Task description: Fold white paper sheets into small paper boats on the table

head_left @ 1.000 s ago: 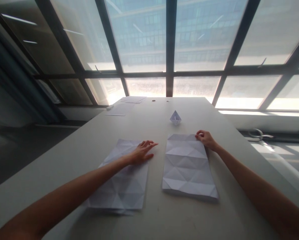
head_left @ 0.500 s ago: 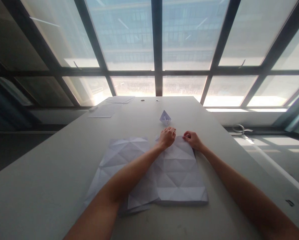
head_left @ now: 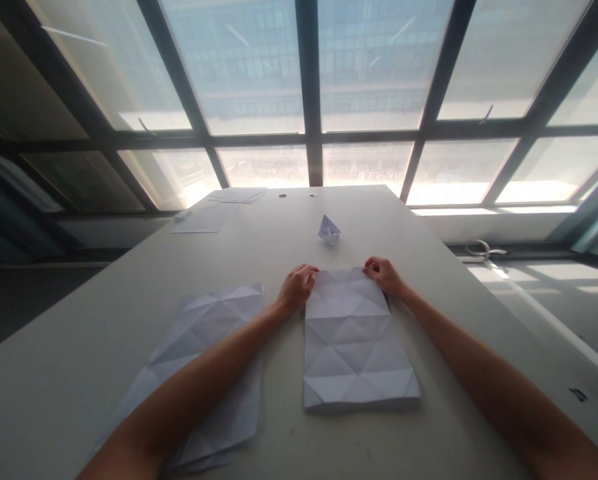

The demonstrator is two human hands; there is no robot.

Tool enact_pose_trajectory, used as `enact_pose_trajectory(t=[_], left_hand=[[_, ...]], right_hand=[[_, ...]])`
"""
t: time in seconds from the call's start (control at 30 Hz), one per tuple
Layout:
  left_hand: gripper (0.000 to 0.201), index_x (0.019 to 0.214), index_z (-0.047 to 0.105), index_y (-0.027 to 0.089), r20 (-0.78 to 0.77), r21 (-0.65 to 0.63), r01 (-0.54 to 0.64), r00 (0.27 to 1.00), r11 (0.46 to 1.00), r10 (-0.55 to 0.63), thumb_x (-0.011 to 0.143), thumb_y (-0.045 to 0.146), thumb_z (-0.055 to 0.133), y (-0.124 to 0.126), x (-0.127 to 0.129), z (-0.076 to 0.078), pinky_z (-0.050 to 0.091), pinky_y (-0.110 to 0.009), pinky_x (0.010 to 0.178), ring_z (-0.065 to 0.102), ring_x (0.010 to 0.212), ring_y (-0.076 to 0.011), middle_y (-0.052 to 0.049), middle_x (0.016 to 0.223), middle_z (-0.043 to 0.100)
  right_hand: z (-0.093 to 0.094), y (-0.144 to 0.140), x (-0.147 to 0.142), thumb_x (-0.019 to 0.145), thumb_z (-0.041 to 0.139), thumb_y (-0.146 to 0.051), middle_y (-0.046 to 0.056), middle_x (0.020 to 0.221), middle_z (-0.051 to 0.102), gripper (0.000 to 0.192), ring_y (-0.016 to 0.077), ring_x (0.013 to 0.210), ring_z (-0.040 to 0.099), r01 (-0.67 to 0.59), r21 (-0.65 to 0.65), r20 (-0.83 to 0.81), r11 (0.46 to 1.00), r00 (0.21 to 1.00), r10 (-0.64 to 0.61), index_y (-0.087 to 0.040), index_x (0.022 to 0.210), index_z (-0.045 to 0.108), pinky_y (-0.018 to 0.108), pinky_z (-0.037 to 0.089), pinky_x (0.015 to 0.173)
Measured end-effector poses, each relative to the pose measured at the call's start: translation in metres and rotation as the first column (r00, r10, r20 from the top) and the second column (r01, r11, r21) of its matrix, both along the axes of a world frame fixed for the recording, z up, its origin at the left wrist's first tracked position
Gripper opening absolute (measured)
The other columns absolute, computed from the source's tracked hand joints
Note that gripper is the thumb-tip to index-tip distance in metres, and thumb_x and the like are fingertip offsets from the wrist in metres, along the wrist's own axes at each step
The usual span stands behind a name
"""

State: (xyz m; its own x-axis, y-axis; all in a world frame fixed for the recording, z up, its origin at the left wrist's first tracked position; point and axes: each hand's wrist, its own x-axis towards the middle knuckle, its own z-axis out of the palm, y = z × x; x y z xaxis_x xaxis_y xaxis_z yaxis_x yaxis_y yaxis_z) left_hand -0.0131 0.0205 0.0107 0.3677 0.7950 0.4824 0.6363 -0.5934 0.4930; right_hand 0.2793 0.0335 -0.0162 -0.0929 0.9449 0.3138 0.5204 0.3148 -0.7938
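Head view is showing a spare creased sheet [head_left: 199, 360] lying leftward under the forearm; the left hand [head_left: 297, 288] and right hand [head_left: 383, 275] are pinching the far corners of the middle paper [head_left: 353, 340]. Pinching evenly should be keeping its edges square.

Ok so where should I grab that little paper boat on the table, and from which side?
Pinch the paper boat by its upright central peak, coming down from above. It stands on its hull on the table, just beyond the creased sheet that the left hand and right hand hold at its far corners. The peak looks like the flat, doubled part; the open hull sides would probably crush.
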Motion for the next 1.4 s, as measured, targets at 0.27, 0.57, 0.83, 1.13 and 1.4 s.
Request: enact_pose_trajectory(t=[0.27, 0.57, 0.83, 1.13, 1.4], left_hand=[[0.052, 0.144, 0.044, 0.024, -0.324, -0.073, 0.285, 0.900, 0.956, -0.293, 0.095, 0.041, 0.049, -0.031, -0.011, 0.002, 0.025, -0.041, 0.117, 0.034, 0.141, -0.0240, -0.007, 0.149, 0.044], [0.070, 0.153, 0.023, 0.036, -0.562, -0.187, 0.241, 0.769, 0.952, -0.305, 0.092, 0.068, 0.036, -0.036, -0.006, 0.004, 0.011, -0.052, 0.118, 0.008, 0.149, -0.0324, -0.001, 0.161, 0.018], [0.073, 0.154, 0.020, 0.037, -0.586, -0.192, 0.201, 0.762, 0.961, -0.276, 0.091, 0.072, 0.031, -0.040, -0.004, 0.003, 0.008, -0.052, 0.119, 0.007, 0.149, -0.0300, -0.001, 0.162, 0.013], [0.066, 0.149, 0.038, 0.024, -0.469, -0.098, 0.174, 0.861, 0.980, -0.200, 0.093, 0.058, 0.047, -0.032, -0.004, -0.001, 0.016, -0.048, 0.119, 0.027, 0.145, -0.0266, -0.008, 0.155, 0.036], [0.045, 0.142, 0.048, 0.023, -0.431, -0.078, 0.233, 0.869, 0.969, -0.243, 0.100, 0.036, 0.037, -0.029, -0.002, -0.007, 0.027, -0.041, 0.117, 0.037, 0.140, -0.0211, -0.005, 0.150, 0.044]], right_hand=[[0.007, -0.001, 0.004, 0.083, 0.056, -0.026, 0.004, 0.083, 0.065, 0.030, 0.0199, 0.076, 0.058, 0.125, 0.120, 0.257, 0.985, 0.954, -0.152, -0.018, 0.110, 0.062, 0.030, 0.046, 0.072], [0.022, -0.058, -0.074, 0.096, 0.042, -0.032, 0.016, 0.142, 0.048, 0.044, 0.0271, 0.132, 0.041, -0.086, 0.185, 0.624, 0.979, 0.780, -0.050, -0.015, 0.135, 0.053, 0.041, 0.033, 0.108], [0.003, -0.051, -0.053, 0.099, 0.026, -0.050, 0.015, 0.159, 0.023, 0.066, 0.0250, 0.147, 0.019, -0.066, -0.037, 0.716, 0.997, 0.694, 0.073, -0.010, 0.152, 0.028, 0.046, 0.015, 0.118], [0.010, -0.047, -0.033, 0.098, 0.033, -0.040, 0.019, 0.158, 0.025, 0.059, 0.0284, 0.147, 0.017, 0.142, 0.106, 0.727, 0.984, 0.665, -0.174, -0.007, 0.147, 0.037, 0.050, 0.011, 0.118], [0.013, -0.077, -0.070, 0.098, 0.037, -0.037, 0.017, 0.155, 0.032, 0.054, 0.0280, 0.144, 0.026, -0.036, 0.044, 0.665, 0.998, 0.747, -0.002, -0.013, 0.146, 0.041, 0.046, 0.021, 0.116]])
